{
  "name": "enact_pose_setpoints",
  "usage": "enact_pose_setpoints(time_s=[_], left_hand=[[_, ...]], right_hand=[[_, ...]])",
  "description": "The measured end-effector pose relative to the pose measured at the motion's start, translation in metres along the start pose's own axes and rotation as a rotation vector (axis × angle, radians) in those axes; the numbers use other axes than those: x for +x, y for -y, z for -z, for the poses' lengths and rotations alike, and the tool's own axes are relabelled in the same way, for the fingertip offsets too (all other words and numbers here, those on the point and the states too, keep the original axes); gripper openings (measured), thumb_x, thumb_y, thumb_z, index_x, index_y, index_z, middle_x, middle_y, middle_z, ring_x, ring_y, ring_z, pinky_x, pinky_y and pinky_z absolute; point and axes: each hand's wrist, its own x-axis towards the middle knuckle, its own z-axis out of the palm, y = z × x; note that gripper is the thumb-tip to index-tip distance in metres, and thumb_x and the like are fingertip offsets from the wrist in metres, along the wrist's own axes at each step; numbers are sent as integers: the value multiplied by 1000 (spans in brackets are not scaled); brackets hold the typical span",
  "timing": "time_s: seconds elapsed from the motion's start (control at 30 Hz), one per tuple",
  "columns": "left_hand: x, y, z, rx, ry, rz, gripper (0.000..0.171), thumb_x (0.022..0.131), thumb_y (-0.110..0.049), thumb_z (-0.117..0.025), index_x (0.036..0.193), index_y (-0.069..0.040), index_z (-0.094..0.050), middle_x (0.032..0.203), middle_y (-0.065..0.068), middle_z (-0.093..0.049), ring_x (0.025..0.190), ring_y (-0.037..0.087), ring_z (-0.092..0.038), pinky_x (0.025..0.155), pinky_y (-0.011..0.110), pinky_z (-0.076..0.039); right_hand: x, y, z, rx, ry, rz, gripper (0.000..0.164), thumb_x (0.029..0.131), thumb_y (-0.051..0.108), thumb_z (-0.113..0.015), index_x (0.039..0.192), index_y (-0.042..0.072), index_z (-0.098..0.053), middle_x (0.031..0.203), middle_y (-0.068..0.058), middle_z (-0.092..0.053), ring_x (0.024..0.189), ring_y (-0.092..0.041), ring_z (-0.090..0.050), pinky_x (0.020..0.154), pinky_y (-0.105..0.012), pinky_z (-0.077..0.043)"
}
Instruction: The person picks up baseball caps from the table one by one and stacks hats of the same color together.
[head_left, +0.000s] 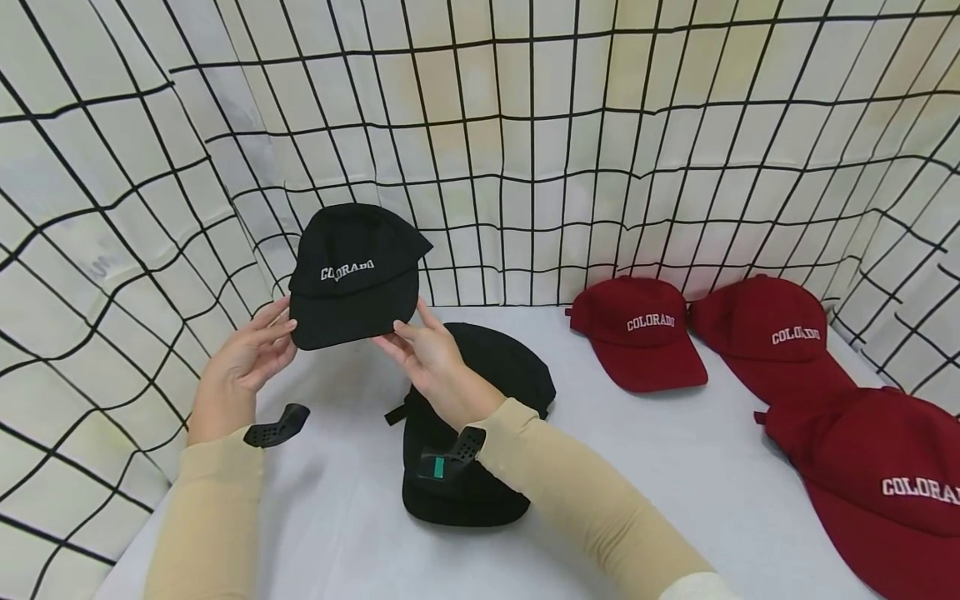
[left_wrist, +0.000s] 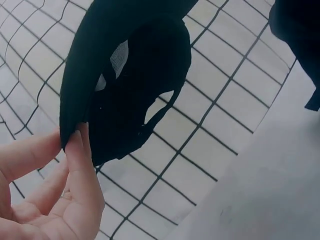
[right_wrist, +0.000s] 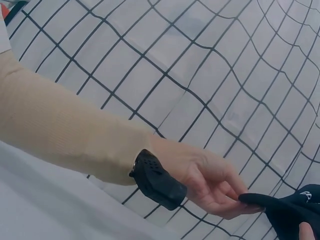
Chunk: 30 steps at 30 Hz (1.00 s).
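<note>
A black baseball cap (head_left: 352, 312) with white COLORADO lettering is held up above the table, front toward me. My left hand (head_left: 247, 354) pinches one side of its brim between thumb and fingers. On the brim's other side, my right hand (head_left: 438, 358) pinches the edge. From the left wrist view, the cap's dark inside (left_wrist: 145, 65) and the gap at its back show. Below the right forearm lies more black headwear (head_left: 510, 367), partly hidden by that arm. The right wrist view catches the left hand (right_wrist: 210, 182) at the brim.
Three red COLORADO caps lie at the right: one (head_left: 637, 333) near the back, a second (head_left: 772, 333) beside it, and a third (head_left: 877, 467) closer to me. White walls with a black grid (head_left: 532, 150) enclose the white table (head_left: 630, 442) behind and at both sides.
</note>
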Motion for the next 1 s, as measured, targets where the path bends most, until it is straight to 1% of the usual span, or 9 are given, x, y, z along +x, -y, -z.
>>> enact_pose_setpoints(time_s=[0.1,0.23,0.37,0.53,0.77,0.9,1.0], left_hand=[[1,1,-7,14,-15,2,39,94,17,-59,111,-15,-74,106,0,-71,88,17,-69,71,27,-57],[1,3,-16,14,-11,2,40,95,17,-58,112,-15,-74,107,1,-70,87,17,-69,71,27,-57],[2,8,-27,41,12,-22,42,95,17,-59,115,-17,-72,107,3,-71,86,16,-69,69,27,-57],[3,14,-41,82,10,-48,44,93,17,-61,116,-19,-71,106,2,-70,84,16,-69,66,25,-57],[7,24,-55,80,8,-34,44,93,17,-62,116,-20,-69,104,3,-69,82,16,-69,65,26,-57],[7,30,-63,81,12,-33,44,94,17,-62,117,-20,-69,106,2,-67,82,16,-69,65,26,-57],[8,35,-69,82,15,-26,47,93,16,-62,124,-20,-65,112,3,-62,83,16,-68,66,26,-57]], right_hand=[[-1,6,4,-37,14,13,67,102,-13,-47,161,18,-36,133,-22,-56,128,-36,-55,104,-45,-47],[-3,14,10,-88,35,34,67,102,-13,-48,161,17,-35,137,-22,-55,129,-35,-55,103,-44,-48],[-5,24,17,-126,48,50,67,102,-13,-49,161,17,-35,139,-23,-54,130,-36,-55,103,-44,-48],[-7,36,26,-150,59,58,66,102,-12,-49,160,18,-37,141,-23,-53,131,-36,-54,104,-43,-47],[-13,52,36,-160,86,58,66,104,-11,-47,161,18,-35,145,-23,-50,134,-35,-51,106,-43,-45],[-17,58,43,-168,87,67,65,104,-10,-47,161,18,-34,146,-22,-50,135,-35,-51,106,-43,-45],[-19,64,49,-205,99,88,65,104,-10,-46,161,16,-33,145,-21,-51,135,-35,-51,104,-43,-46]])
